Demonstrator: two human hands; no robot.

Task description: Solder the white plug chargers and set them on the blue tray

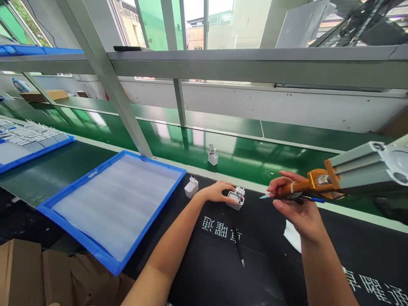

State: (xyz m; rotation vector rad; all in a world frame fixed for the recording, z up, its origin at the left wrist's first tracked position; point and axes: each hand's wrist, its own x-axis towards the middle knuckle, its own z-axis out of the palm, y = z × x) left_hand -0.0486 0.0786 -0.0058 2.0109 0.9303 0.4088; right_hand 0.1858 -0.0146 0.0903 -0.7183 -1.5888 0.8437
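My left hand (218, 191) has its fingers round the left side of a small white open housing (236, 199), which stands on the black mat and shows wires and parts inside. To the right, my right hand (295, 208) grips an orange-brown dispenser (296, 188) with a pale blue nozzle tip. That tip points left toward the housing and is apart from it. The dispenser joins a large grey metal body. Left of my left hand stands another white plug housing (191, 187). Black tweezers (239, 248) lie on the mat below.
A blue-rimmed tray (153, 212) with a whitish liner lies at the left. Beyond the mat, a third white housing (213, 156) stands on the green surface. A filled tray (35, 146) is at far left, cardboard boxes (24, 272) below. White paper (292, 235) lies by my right wrist.
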